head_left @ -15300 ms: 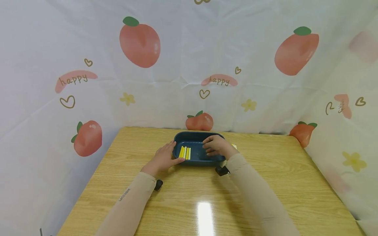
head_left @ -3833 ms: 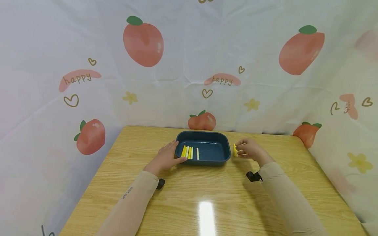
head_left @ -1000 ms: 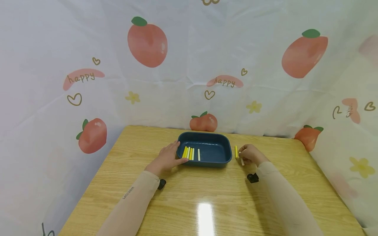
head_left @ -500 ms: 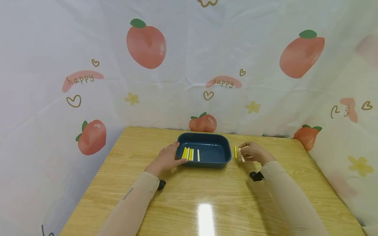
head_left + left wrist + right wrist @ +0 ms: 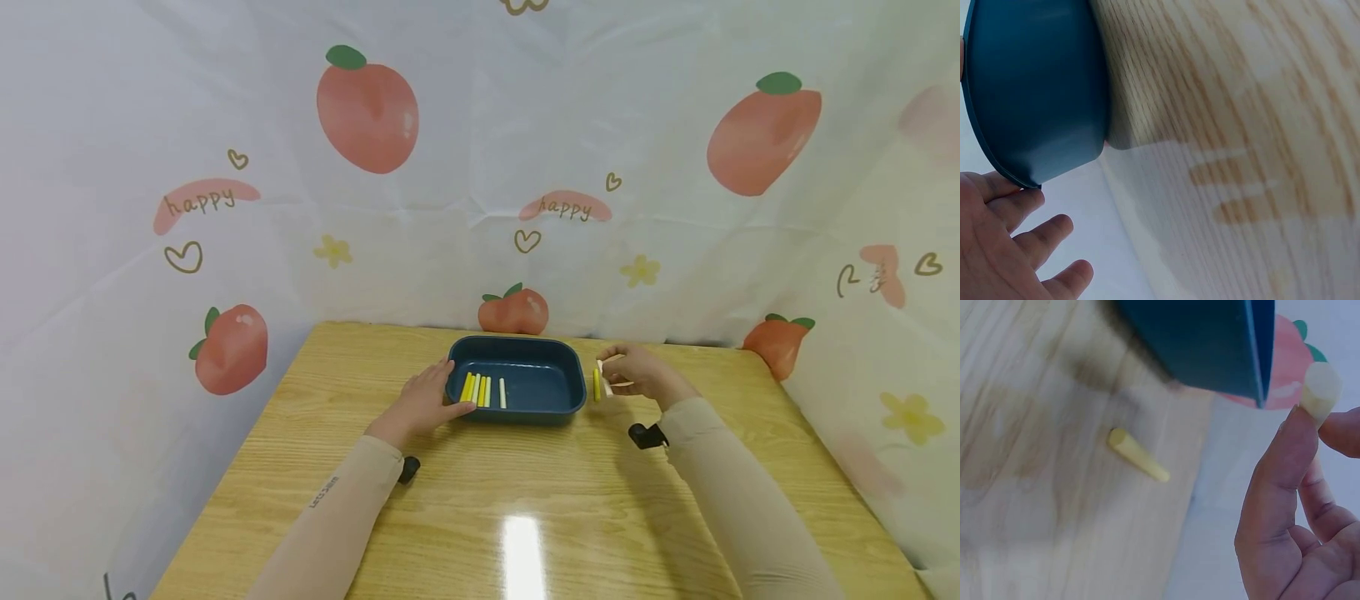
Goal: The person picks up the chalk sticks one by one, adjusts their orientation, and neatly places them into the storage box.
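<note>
A dark blue rectangular box (image 5: 547,416) stands on the table. My left hand (image 5: 422,402) rests on its left end, thumb over the front rim and fingers extended along the side; in the left wrist view the fingertips (image 5: 1030,199) touch the rim. Inside, several yellow and white chalk sticks (image 5: 482,390) lie side by side at the left, and one white chalk stick (image 5: 502,393) lies apart from them. To the right of the box, my right hand (image 5: 636,372) pinches a white chalk stick (image 5: 1320,390) between thumb and fingers, raised above the table. Beside it lies a yellow chalk stick (image 5: 1139,455).
The wooden table (image 5: 465,517) extends in front of the box and to both sides. Behind it hangs a white curtain (image 5: 450,125) printed with peaches, which also runs along both sides. A black wrist device (image 5: 647,435) sits under my right sleeve.
Over the last second my right hand has lifted the white chalk stick and brought it left towards the box. Since the oldest frame, a separate white stick has appeared inside. The left hand stays put.
</note>
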A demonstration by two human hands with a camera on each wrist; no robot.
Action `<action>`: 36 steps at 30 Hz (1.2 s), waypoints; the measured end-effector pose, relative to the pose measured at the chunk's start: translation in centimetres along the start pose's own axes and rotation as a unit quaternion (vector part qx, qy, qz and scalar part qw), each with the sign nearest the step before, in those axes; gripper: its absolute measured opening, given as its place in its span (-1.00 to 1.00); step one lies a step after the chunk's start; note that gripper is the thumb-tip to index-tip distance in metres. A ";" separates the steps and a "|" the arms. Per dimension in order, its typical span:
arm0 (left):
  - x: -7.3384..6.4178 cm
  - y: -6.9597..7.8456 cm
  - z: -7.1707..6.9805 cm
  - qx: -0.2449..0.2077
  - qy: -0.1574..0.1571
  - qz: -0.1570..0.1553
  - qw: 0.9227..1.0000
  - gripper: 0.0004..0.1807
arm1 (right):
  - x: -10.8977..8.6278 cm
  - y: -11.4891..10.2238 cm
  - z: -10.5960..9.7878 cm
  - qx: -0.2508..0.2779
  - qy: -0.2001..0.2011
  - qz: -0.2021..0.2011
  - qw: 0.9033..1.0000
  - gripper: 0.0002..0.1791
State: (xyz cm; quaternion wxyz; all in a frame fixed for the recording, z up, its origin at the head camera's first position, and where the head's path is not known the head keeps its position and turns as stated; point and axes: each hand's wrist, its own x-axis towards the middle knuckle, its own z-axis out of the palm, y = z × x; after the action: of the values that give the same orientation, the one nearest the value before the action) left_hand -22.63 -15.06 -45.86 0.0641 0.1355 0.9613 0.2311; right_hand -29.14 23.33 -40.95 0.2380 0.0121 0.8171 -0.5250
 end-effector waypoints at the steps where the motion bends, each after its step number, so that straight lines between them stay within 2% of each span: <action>1: 0.0 0.0 0.0 0.000 -0.001 0.000 1.000 0.09 | 0.0 -0.2 0.0 0.005 -0.002 -0.002 1.000 -0.54; 6: 0.1 -0.1 0.1 0.004 0.000 0.003 1.000 0.08 | -0.1 -1.3 0.3 0.018 -0.005 -0.006 1.000 -0.55; 14: 0.1 -0.3 0.1 0.000 -0.001 0.005 1.000 0.08 | 0.1 -3.0 1.3 0.007 -0.003 -0.014 1.000 -0.48; 36: 0.4 -0.5 0.3 -0.002 -0.004 0.007 1.000 0.09 | 2.2 -5.3 5.9 0.050 -0.023 -0.001 0.999 -0.48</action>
State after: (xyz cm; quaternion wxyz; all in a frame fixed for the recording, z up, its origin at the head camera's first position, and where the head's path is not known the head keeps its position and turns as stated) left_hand -23.01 -15.23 -46.40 0.0669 0.1433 0.9596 0.2326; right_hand -30.27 15.34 -39.33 0.2549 0.0110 0.7845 -0.5653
